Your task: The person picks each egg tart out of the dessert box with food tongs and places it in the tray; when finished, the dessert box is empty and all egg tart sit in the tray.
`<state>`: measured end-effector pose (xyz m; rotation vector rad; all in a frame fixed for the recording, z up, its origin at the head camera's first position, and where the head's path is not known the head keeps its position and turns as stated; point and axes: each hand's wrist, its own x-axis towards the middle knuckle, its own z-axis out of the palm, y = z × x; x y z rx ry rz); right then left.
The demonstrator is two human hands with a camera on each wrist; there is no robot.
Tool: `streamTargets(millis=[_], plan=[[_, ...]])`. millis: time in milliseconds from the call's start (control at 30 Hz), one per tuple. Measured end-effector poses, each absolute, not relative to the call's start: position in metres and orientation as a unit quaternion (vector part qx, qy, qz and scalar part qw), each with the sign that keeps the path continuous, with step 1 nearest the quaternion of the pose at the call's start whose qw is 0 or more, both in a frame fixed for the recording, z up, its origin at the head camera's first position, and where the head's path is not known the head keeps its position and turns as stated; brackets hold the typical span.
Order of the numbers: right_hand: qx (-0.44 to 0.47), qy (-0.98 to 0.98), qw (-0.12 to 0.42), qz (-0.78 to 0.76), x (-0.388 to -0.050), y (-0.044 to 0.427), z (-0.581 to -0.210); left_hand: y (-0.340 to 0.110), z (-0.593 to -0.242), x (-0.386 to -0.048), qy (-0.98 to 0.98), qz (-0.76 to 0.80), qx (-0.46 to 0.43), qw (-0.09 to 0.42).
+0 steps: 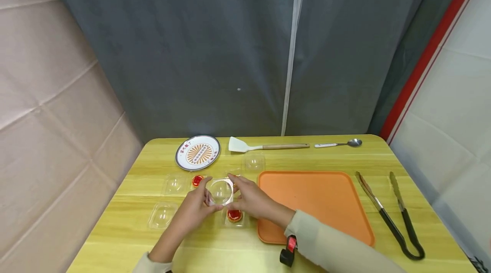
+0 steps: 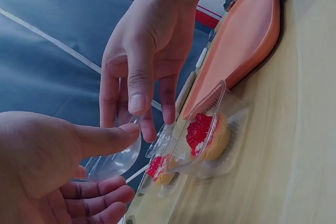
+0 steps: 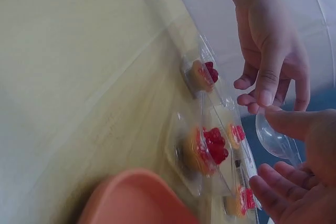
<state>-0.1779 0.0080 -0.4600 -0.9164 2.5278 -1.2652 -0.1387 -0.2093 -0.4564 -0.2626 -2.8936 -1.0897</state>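
Between my two hands is a clear plastic domed lid [image 1: 220,191], raised above the table. My left hand [image 1: 193,210] pinches its left side, and my right hand [image 1: 251,198] pinches the opposite side, thumbs at the near edge. Just below, a red-topped tart [image 1: 234,216] sits in a clear plastic container [image 2: 231,153]. Another red-topped tart [image 1: 197,180] lies beyond the left hand. In the right wrist view, more tarts [image 3: 236,136] stand in clear containers behind the nearest one; the hands partly hide these in the head view.
An orange tray [image 1: 314,205] lies under the right forearm. Clear domed pieces [image 1: 163,215] rest to the left, another clear dome [image 1: 254,162] behind. Along the back are a plate [image 1: 198,153], a spatula [image 1: 268,147] and a spoon [image 1: 339,143]. Tongs [image 1: 395,217] lie far right.
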Motion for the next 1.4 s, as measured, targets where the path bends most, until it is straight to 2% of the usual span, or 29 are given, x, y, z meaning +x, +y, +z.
streamTargets(millis=[267, 800, 1133, 1400], plan=[[-0.279, 0.855, 0.063, -0.432, -0.198, 0.036, -0.461, -0.182, -0.451, -0.176, -0.943, -0.309, -0.119, 0.016], [-0.230, 0.876, 0.050, -0.422, -0.259, 0.136, -0.465, -0.076, -0.458, -0.266, -0.956, -0.235, -0.174, -0.012], [-0.211, 0.899, 0.071, -0.376, -0.288, 0.174, -0.475, -0.032, -0.462, -0.297, -0.973, -0.147, -0.175, -0.023], [-0.214, 0.908, 0.099, -0.348, -0.301, 0.188, -0.483, -0.018, -0.467, -0.302, -0.976, -0.131, -0.168, -0.040]])
